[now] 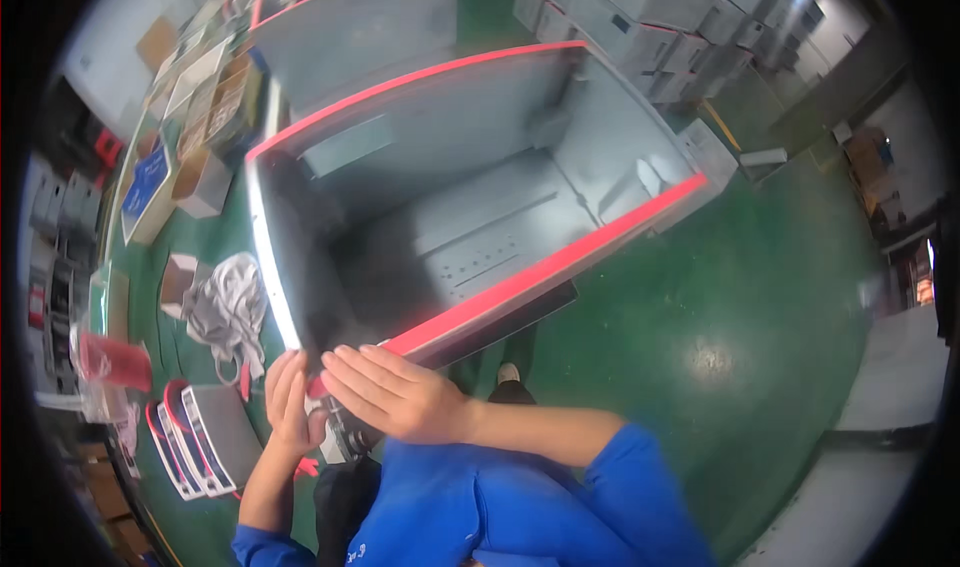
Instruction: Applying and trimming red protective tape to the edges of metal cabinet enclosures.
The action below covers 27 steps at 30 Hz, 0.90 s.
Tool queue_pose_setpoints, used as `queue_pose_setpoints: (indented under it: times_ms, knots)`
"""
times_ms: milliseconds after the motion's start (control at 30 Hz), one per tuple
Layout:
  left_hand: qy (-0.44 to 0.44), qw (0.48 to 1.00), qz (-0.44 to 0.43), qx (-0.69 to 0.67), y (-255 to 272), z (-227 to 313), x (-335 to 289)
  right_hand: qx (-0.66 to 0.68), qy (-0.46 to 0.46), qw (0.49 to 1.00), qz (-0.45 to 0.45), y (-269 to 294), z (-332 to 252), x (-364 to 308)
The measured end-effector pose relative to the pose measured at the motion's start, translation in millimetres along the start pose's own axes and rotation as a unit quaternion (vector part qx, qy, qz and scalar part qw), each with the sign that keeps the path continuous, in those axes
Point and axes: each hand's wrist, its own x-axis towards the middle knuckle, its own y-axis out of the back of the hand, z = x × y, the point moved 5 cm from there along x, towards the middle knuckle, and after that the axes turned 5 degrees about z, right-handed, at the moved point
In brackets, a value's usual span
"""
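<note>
A large grey metal cabinet [490, 207] stands before me with its open side up, showing holes and slots inside. Red strip [560, 257] runs along its near and far rims, while the left rim is bare and bright. My left hand [288, 402] closes around the near left corner, fingers together along the outer side and thumb bent below. Across the near rim at the same corner lies my right hand [405, 397], its fingers stretched flat over the red strip. The strip's end shows between both hands. Part of the corner is hidden under my fingers.
Another red-edged cabinet [360, 37] stands behind. At left are a table with boxes [200, 182], a crumpled grey cloth [225, 302] and white panels with red edging [205, 437]. Stacked grey cabinets [640, 27] fill the far right. Green floor [700, 337] extends rightward.
</note>
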Motion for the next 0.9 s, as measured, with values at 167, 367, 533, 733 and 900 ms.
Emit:
queue_pose_setpoints:
  times_ms: [167, 367, 533, 733, 900]
  knots:
    - [-0.046, 0.996, -0.042, 0.057, 6, 2, -4, -0.141, -0.014, 0.99, -0.005, 88, 101, -49]
    - [0.055, 0.997, -0.011, -0.058, 10, -3, 40, -0.376, -0.318, 0.87, 0.0, 241, 286, -124]
    - [0.059, 0.987, -0.113, -0.102, -21, -37, 96, -0.182, -0.44, 0.844, 0.247, 220, 325, -136]
    - [0.081, 0.992, -0.017, -0.099, -29, -12, 74, -0.106, -0.365, 0.859, 0.343, 192, 360, -136]
    - [0.152, 0.988, -0.005, -0.029, -66, 62, 84, -0.087, -0.323, 0.899, 0.283, 187, 458, -93]
